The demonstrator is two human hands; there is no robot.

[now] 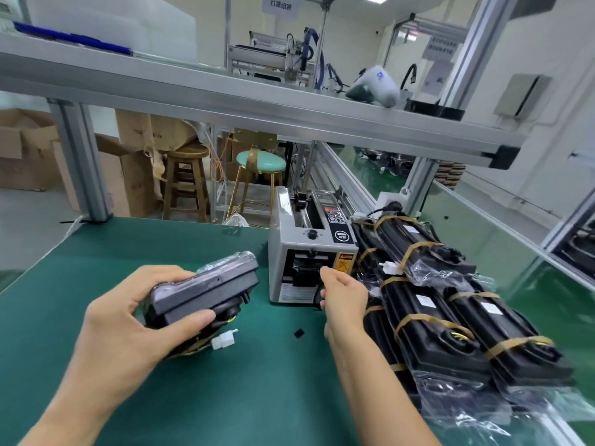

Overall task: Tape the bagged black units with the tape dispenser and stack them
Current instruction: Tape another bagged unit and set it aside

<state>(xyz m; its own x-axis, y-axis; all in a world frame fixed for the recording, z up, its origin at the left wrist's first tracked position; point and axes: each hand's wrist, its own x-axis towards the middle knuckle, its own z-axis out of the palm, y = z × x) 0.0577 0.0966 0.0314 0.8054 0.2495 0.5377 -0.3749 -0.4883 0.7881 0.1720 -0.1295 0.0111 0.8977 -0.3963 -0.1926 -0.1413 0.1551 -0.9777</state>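
Both hands (346,294) and forearms are bare, without gloves, sleeves or jewellery.

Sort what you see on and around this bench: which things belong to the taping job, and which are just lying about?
Job: bagged black unit in left hand; tape dispenser, right hand at its outlet; stack of taped units.

Lying about: small black scrap; wooden stool; green stool; cardboard boxes.

left hand (128,320) around bagged black unit (206,291), right hand (343,292) at tape dispenser (310,249)
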